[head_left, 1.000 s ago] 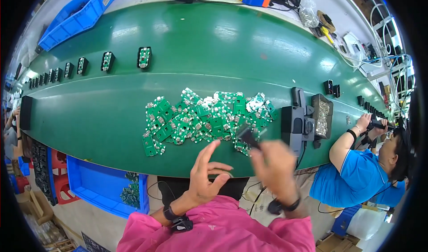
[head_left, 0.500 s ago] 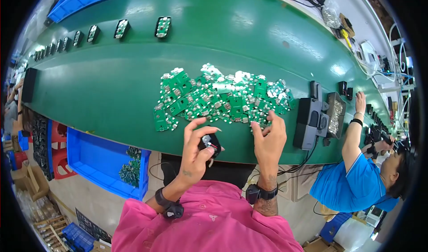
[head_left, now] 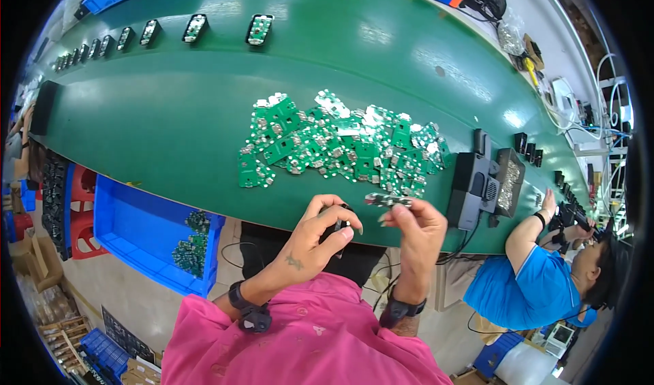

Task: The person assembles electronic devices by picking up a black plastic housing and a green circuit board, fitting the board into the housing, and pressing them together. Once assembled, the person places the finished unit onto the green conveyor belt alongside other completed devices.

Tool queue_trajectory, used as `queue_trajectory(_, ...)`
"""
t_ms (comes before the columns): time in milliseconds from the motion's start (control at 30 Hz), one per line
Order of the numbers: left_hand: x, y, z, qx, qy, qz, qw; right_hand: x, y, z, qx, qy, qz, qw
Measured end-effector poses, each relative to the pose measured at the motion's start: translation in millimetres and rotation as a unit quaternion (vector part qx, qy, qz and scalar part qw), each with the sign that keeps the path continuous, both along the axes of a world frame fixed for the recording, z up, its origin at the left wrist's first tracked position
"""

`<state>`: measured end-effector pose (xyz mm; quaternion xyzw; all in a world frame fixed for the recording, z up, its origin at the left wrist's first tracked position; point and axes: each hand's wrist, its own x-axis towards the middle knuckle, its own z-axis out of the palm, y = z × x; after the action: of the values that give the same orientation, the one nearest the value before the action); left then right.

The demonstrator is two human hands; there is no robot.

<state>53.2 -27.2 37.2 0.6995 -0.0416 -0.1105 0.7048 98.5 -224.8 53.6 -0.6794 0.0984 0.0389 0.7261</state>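
Left hand (head_left: pixel 315 238), lower centre, curled round a black housing (head_left: pixel 332 230); right hand (head_left: pixel 418 232), beside it, pinching a circuit board (head_left: pixel 387 200). I see loose boards (head_left: pixel 340 143) mid-frame.

Green worktop (head_left: pixel 150 140) is spanning the whole view, edges bowing toward the rim. Light is bouncing off it, leaving white glare patches (head_left: pixel 378 36). Pale strip (head_left: pixel 528 17) is bordering its far right side; white metal racking (head_left: pixel 608 151) is standing beyond, cables (head_left: pixel 594 113) looping near it. Light-coloured floor (head_left: pixel 133 283) is showing below the near edge. Lower left: red plastic seating (head_left: pixel 82 217) is sitting close to the worktop, cardboard carton (head_left: pixel 42 262) and wooden slats (head_left: pixel 60 330) lying below it.
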Motion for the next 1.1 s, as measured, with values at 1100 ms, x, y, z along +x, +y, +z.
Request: queue_trajectory(1100,0.8,3.1,10.8,-0.308,0.219,-0.010,0.926,-32.5,32.4,7.5,0.092,0.022,0.038,0.995)
